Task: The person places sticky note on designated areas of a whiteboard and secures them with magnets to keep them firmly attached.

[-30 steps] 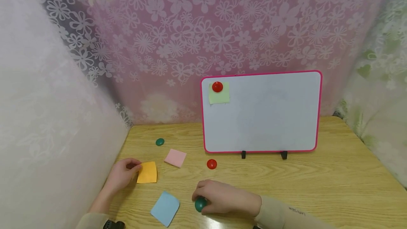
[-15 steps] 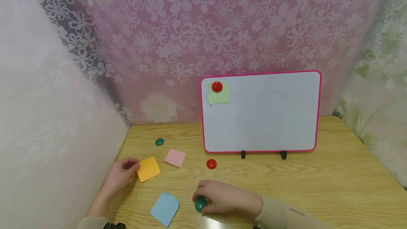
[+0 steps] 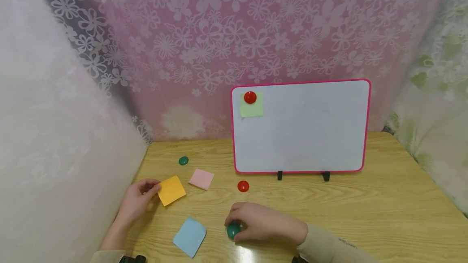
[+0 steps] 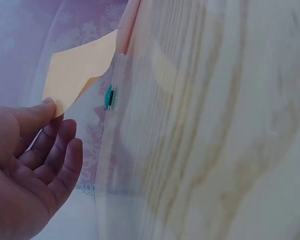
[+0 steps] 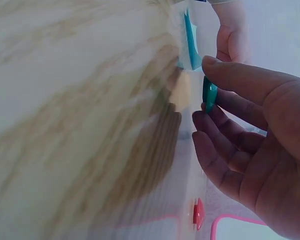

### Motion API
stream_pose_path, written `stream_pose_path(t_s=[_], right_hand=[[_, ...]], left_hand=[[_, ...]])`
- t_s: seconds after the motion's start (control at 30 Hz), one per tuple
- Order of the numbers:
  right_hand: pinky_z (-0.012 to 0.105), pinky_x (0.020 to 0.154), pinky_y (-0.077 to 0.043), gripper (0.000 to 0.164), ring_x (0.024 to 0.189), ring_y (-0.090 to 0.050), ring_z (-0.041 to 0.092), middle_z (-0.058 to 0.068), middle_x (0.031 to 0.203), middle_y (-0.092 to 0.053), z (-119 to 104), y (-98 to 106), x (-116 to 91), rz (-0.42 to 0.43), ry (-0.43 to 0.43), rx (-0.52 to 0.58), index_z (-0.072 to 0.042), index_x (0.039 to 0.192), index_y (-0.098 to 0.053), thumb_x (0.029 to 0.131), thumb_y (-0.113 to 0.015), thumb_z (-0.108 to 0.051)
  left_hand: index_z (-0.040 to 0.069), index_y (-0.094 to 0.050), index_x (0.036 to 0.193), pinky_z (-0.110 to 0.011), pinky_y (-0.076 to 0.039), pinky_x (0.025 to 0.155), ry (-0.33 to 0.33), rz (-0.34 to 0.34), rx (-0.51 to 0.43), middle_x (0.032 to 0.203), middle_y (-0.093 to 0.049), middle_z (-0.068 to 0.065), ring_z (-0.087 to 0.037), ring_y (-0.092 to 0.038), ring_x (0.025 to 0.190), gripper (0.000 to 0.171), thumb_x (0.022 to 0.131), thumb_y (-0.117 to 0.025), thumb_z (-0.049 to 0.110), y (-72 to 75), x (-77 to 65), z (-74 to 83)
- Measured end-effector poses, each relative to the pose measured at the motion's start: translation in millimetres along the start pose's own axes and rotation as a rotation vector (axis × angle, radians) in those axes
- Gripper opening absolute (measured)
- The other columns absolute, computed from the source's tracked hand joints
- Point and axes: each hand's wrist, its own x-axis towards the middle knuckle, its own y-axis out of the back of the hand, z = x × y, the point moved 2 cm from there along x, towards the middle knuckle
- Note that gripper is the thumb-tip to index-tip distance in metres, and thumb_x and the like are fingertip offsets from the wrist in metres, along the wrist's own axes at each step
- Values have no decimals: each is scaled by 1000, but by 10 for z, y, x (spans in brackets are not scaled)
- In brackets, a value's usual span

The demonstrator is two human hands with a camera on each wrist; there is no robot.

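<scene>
My left hand [image 3: 137,200] pinches a corner of an orange sticky note [image 3: 171,190] between thumb and fingers. In the left wrist view the note [image 4: 80,70] is lifted off the table, its free edge curling. My right hand [image 3: 256,222] holds a round green magnet [image 3: 233,231] by its rim, low over the table; the right wrist view shows this magnet [image 5: 209,94] between thumb and fingers. A blue sticky note [image 3: 189,237] lies between the two hands. Beyond the orange note lies a pink sticky note [image 3: 201,179].
A whiteboard [image 3: 303,129] with a pink frame stands on black feet at the back. A red magnet [image 3: 250,97] sits on a pale green note [image 3: 252,110] at its upper left. Another red magnet [image 3: 243,186] and a second green magnet [image 3: 183,160] lie on the table [image 3: 365,214].
The orange note has turned and risen from the table in my left hand. My right hand, with the green magnet, has shifted slightly to the right and away from me.
</scene>
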Motion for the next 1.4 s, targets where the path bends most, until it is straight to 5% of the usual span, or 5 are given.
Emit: stream_pose_path(t_s=[0.5, 0.9, 1.4], right_hand=[[18, 90, -52, 30, 98, -59, -4, -16, 113, -66, 31, 115, -106, 0, -38, 68, -17, 123, -78, 96, -84, -28], [16, 88, -51, 31, 96, -58, -5, -17, 112, -65, 123, 77, -181, 45, -29, 26, -20, 123, -78, 96, -84, -33], [21, 85, -56, 31, 98, -65, -3, -13, 117, -67, 97, 128, -214, 199, -18, 128, -14, 125, -77, 95, -84, -21]], left_hand=[[-8, -68, 128, -24, -60, 84, 64, -3, -222, 112, -69, -16, -15, -67, 94, 33, 104, -74, 13, -57, -58, 53], [-6, -73, 119, -24, -57, 75, 29, 19, -172, 102, -74, -11, -13, -66, 87, 24, 99, -78, 8, -125, -52, 117], [-6, -69, 127, -28, -61, 84, 108, -22, -256, 112, -71, -14, -17, -68, 95, 33, 101, -77, 12, -175, -38, 114]])
